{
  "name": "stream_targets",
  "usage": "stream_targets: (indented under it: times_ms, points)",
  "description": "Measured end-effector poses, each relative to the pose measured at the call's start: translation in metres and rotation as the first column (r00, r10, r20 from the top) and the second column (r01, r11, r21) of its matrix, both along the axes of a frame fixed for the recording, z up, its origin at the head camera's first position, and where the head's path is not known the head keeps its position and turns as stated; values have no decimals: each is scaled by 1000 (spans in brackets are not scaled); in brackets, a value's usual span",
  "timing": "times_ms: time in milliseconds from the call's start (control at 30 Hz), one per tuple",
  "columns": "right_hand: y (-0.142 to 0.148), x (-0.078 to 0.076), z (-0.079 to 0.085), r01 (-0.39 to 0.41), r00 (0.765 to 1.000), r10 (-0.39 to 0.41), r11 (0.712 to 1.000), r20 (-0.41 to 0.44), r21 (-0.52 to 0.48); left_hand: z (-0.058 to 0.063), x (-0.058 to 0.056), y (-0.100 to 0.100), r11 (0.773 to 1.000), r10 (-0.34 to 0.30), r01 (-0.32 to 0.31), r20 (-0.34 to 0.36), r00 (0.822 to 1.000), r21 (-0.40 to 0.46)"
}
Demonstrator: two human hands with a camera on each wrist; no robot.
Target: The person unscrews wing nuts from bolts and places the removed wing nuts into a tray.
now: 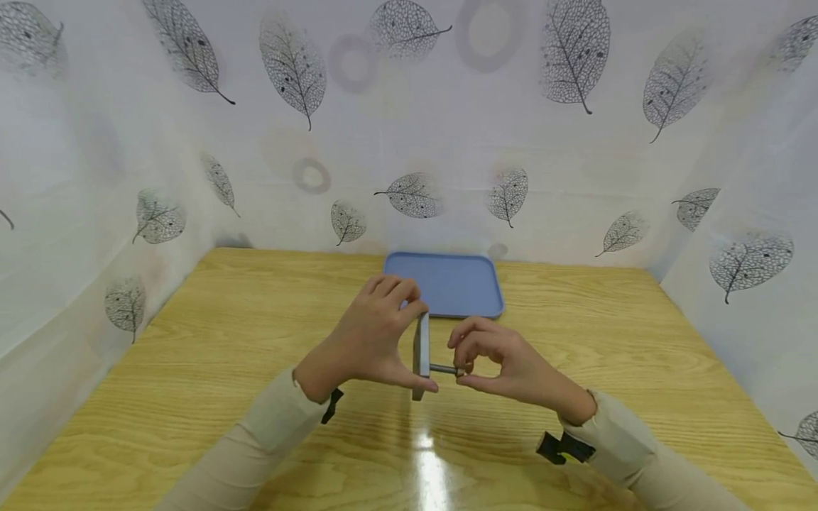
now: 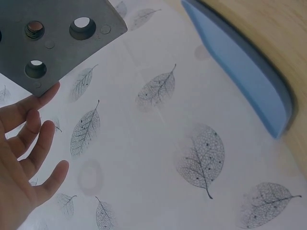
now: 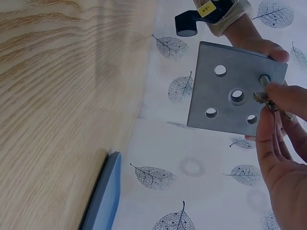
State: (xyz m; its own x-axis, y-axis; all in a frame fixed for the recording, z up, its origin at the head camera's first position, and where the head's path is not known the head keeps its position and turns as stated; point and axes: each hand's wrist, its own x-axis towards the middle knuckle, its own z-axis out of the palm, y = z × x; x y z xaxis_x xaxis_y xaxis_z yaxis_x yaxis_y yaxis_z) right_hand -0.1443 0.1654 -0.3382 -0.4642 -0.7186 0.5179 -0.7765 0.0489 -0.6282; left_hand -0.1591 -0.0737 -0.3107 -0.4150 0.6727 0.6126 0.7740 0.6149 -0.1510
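Observation:
My left hand (image 1: 377,333) grips a square grey metal plate (image 1: 421,355) by opposite edges, thumb below and fingers above, holding it upright over the table. Several round holes pierce the plate (image 3: 225,93); threads show inside one in the left wrist view. From its right face a metal bolt (image 1: 442,368) sticks out sideways. My right hand (image 1: 505,358) pinches the bolt's outer end with thumb and fingers. In the right wrist view the bolt (image 3: 265,81) meets the plate near a corner; fingers partly hide brass-coloured metal parts (image 3: 260,97) there. How deep it sits cannot be seen.
A blue tray (image 1: 447,284) lies at the back of the wood-grain table (image 1: 287,305), behind the hands. White cloth with a leaf print (image 1: 415,128) hangs around the table's back and sides. Black devices (image 1: 565,448) are strapped at both wrists.

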Motion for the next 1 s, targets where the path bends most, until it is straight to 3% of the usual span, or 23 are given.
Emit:
stream_targets:
  times_ms: [200, 300, 500, 800, 1000]
  points:
    - [-2, -1, 0, 28, 999, -27, 999, -33, 21, -1, 0, 0, 1000, 6, -6, -9, 1000, -2]
    - [-2, 0, -1, 6, 1000, -6, 1000, -4, 28, 0, -1, 0, 1000, 5, -5, -12, 1000, -4]
    - [-1, -1, -1, -20, 999, 21, 999, -38, 27, 0, 0, -1, 1000, 1, -1, -2, 1000, -2]
    - [0, 1, 1, -160, 986, 161, 987, 35, -18, 0, 0, -1, 1000, -5, 5, 2, 1000, 4]
    - [0, 0, 0, -115, 993, 115, 993, -1, -31, 0, -1, 0, 1000, -9, 9, -4, 1000, 1]
